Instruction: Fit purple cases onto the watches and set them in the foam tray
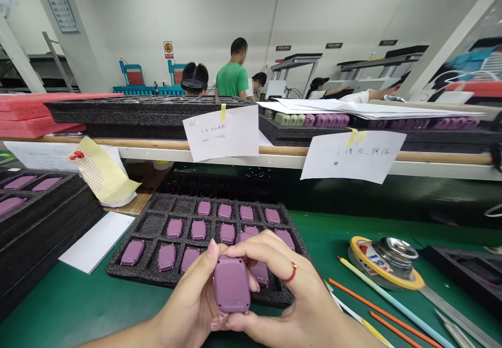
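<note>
A purple watch case [232, 285] with rounded corners and lugs is held upright near the camera, its flat face toward me. My left hand [192, 298] grips it along the left side, thumb near the top corner. Around its top and bottom edges curl the fingers of my right hand [290, 285], which wears a red string ring. Behind both hands lies a black foam tray [152, 225] with several more purple watch cases [167, 257] in its pockets; some pockets at the upper left hold none. My hands hide part of the tray's front.
At the right are a metal dispenser bottle [394, 254] with a yellow-rimmed base, orange sticks [376, 301], a light-blue pen [400, 303] and tweezers [455, 329]. Stacked foam trays [43, 233] stand left, beside white paper [98, 241]. A shelf edge [282, 157] with taped notes crosses ahead; people work beyond.
</note>
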Demonstrator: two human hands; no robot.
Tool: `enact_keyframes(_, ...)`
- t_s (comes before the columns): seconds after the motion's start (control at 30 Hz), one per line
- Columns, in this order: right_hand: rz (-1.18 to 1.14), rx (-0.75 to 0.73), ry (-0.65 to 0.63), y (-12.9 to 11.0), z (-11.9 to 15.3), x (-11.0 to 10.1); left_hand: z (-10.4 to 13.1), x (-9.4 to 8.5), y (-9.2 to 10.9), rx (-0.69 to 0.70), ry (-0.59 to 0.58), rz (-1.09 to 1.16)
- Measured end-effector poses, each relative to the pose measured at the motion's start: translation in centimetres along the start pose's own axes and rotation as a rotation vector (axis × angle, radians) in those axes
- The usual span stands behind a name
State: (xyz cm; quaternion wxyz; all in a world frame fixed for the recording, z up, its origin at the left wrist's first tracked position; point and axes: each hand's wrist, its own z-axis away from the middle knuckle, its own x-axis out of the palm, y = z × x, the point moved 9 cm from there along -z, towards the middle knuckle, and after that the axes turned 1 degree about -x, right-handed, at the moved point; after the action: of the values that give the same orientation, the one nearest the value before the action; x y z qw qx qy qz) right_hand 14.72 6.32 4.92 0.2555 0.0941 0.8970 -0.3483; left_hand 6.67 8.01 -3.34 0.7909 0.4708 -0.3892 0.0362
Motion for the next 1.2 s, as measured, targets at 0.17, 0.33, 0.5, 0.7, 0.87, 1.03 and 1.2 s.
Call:
enact_keyframes(0.17,0.093,-0.051,-0.024,0.6,-0.6,-0.6,-0.4,-0.9,-0.3,0.005,0.075,-0.05)
enact_keyframes(0.33,0.273,0.246,-0.003,6.5,-1.0,-3.1,-2.8,-4.1,1.7,0.167,0.158,-0.65)
enact_keyframes(0.5,0.331,0.438,-0.304,9.5,-0.1,-1.8,-5.6,-8.3,4.8,0.312,0.283,-0.819)
enact_keyframes(0.7,0.434,0.412,-0.496,8.7,-1.1,0.2,-5.5,-7.0,3.9,0.328,0.21,-1.125)
enact_keyframes(0.87,0.597,0.365,-0.674,8.8,-2.2,2.8,-4.6,-4.4,2.6,0.337,0.083,-1.411)
enact_keyframes(1.03,0.66,0.329,-0.73,9.5,-4.6,3.1,-4.7,-4.1,2.3,0.356,0.079,-1.561)
enact_keyframes(1.2,0.629,0.297,-0.612,10.4,-10.0,5.2,-4.2,-3.5,2.0,0.407,0.049,-1.634)
